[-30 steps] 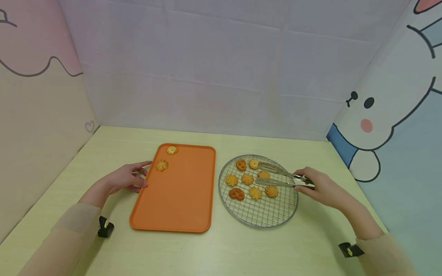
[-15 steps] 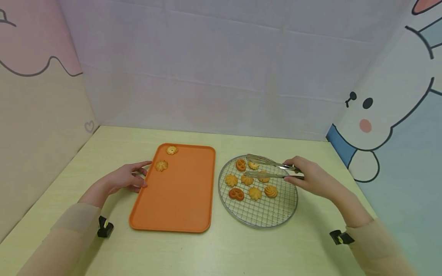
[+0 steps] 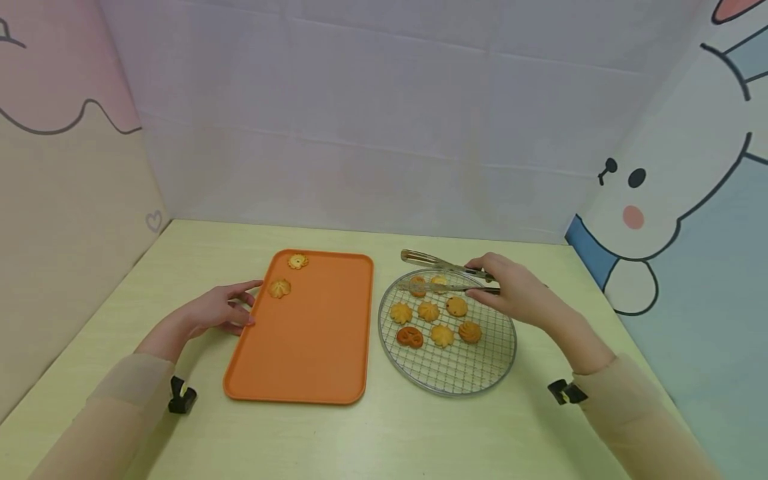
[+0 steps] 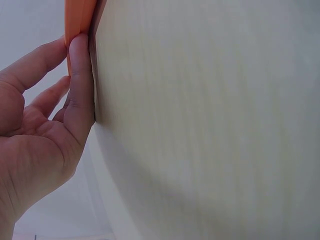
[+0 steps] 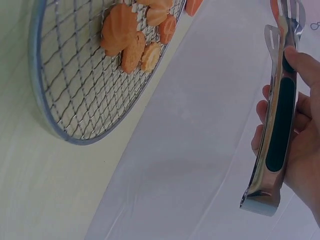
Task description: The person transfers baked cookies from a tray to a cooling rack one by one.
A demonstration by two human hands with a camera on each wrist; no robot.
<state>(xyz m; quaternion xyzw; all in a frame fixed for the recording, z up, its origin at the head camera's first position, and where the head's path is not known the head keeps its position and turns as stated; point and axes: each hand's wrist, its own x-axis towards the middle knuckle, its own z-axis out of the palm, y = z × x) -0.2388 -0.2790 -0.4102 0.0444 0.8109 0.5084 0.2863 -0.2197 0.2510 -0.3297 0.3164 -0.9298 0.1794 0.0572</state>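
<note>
My left hand touches the left rim of an orange tray, index finger on top and thumb against the side. Two cookies lie near the tray's back left: a ring-shaped one and a scalloped one. My right hand holds metal food tongs with dark green grips. The tongs' arms are spread, nothing showing between them, and point left over the back of a round wire rack. On the rack, the lower arm overlaps a pretzel-shaped cookie and a round cookie.
Other cookies lie on the rack: a dotted round one, a swirled one, a pretzel-shaped one and several scalloped ones. The pale table ends at a white cloth wall, with printed panels on both sides.
My right hand has moved left and toward the back with the tongs, from over the rack's right side to its back left edge. The left hand, tray and cookies have stayed put.
</note>
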